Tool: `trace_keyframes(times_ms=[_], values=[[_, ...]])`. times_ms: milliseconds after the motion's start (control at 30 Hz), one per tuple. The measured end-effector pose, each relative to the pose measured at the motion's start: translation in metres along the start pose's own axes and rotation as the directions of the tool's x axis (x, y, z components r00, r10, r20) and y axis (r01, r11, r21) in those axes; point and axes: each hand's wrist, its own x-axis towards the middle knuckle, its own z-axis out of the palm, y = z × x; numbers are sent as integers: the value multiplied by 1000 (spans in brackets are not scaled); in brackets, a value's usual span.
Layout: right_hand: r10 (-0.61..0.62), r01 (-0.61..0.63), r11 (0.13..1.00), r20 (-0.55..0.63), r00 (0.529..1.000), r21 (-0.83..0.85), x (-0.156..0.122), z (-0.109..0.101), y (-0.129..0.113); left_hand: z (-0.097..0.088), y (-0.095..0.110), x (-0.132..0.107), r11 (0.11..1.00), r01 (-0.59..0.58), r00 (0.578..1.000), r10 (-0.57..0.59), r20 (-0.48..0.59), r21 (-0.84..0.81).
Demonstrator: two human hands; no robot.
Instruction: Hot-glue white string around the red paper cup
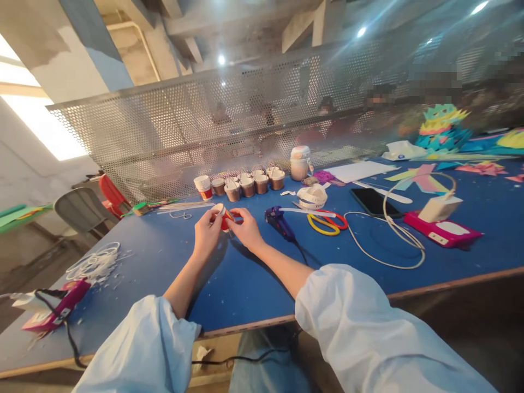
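Observation:
Between my two hands is a small red and white paper cup (225, 221), held just over the blue table. My left hand (207, 229) grips its left side with the fingers closed. On the other side, my right hand (245, 226) pinches the cup between thumb and fingers. Behind them stands a stack of similar paper cups (203, 187), beside a row of several small brown cups with white handles (248, 185). A dark blue glue gun (282, 222) with a white glue stick lies to the right of my right hand.
Scissors (327, 222), a tape roll (312, 195), a phone (375, 203) and a pink power strip (442, 228) with a white cable lie right. A pale lidded jar (300, 162) stands behind. At left are coiled white cord (96, 262) and another power strip (57, 305). A perforated metal screen (164, 136) borders the back.

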Motion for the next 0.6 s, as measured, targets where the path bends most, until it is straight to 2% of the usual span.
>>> trace_keyframes(times_ms=[167,333,600], values=[[-72,72,997,6,997,-37,-2,-1,-4,0,6,-7,1000,-6,999,7,35,-28],[-103,102,992,-4,995,-67,-1,-3,-6,2,0,-7,1000,-17,999,18,47,-9],[-94,93,991,-3,996,-97,-1,-3,-9,1,-7,-6,998,-62,998,61,35,29]])
